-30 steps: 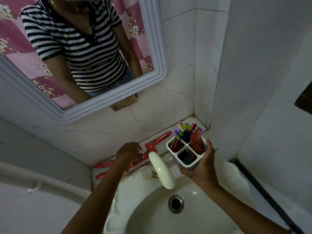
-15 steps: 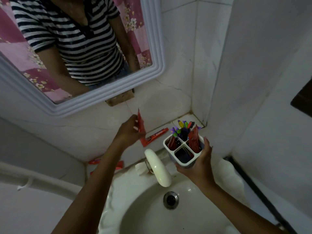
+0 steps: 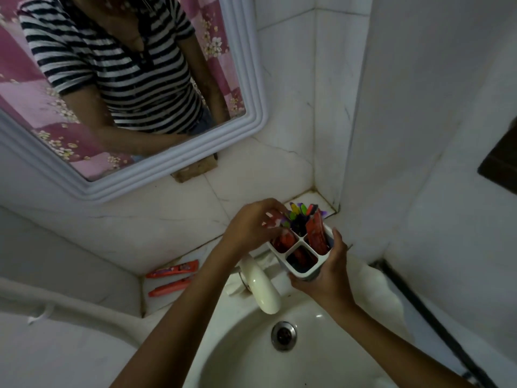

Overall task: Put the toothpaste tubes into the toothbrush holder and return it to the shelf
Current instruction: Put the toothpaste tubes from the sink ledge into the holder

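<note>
Gripping four-compartment holder [image 3: 303, 264] in right hand [image 3: 327, 278], left hand [image 3: 251, 228] pinching one tube [image 3: 284, 239] into it, two tubes [image 3: 173, 271] on shelf [image 3: 167, 301].

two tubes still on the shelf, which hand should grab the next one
Left. The left hand is nearer the toothpaste tubes on the shelf; the right hand holds the toothbrush holder.

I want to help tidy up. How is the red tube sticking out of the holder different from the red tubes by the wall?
The tube in the toothbrush holder stands upright in a compartment; the two tubes on the shelf lie flat. The first is put away in the holder; the others still wait outside. All are red toothpaste tubes.
</note>
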### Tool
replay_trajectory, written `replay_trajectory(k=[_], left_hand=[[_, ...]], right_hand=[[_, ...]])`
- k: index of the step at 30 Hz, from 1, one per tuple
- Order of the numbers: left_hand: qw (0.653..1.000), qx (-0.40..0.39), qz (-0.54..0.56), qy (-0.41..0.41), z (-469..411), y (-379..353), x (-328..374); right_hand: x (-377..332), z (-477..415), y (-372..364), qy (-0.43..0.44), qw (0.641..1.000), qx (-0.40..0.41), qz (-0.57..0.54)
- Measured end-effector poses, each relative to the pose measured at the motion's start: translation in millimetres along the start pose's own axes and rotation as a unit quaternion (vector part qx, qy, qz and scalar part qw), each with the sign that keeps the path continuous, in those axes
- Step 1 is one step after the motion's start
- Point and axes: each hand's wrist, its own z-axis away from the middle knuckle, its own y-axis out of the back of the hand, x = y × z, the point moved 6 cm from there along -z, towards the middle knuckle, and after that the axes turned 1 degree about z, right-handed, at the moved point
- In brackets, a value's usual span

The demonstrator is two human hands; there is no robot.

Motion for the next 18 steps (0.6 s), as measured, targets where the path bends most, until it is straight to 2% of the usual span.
replay_trajectory(k=[3, 5, 6, 9, 12, 18], left_hand=[[0.997, 0.074, 0.02, 0.022, 2, 19, -15], [0.99, 0.126, -0.002, 0.066, 2, 27, -45], [0.987, 0.126, -0.023, 0.099, 2, 25, -63], [0.977, 0.043, -0.117, 0.171, -2, -2, -107], [0.967, -0.039, -0.175, 0.183, -4, -29, -128], [0.95, -0.029, -0.255, 0.175, -17, -47, -143]], right_hand=[[1, 2, 1, 0.002, 1.0, -0.001, -0.001], [2, 3, 1, -0.001, 1.0, -0.001, 0.003], [2, 2, 1, -0.002, 1.0, -0.003, 0.005], [2, 2, 0, 0.002, 1.0, -0.004, 0.009], [4, 4, -1, 0.01, 1.0, -0.011, 0.013], [7, 6, 7, -0.006, 1.0, -0.002, 0.001]])
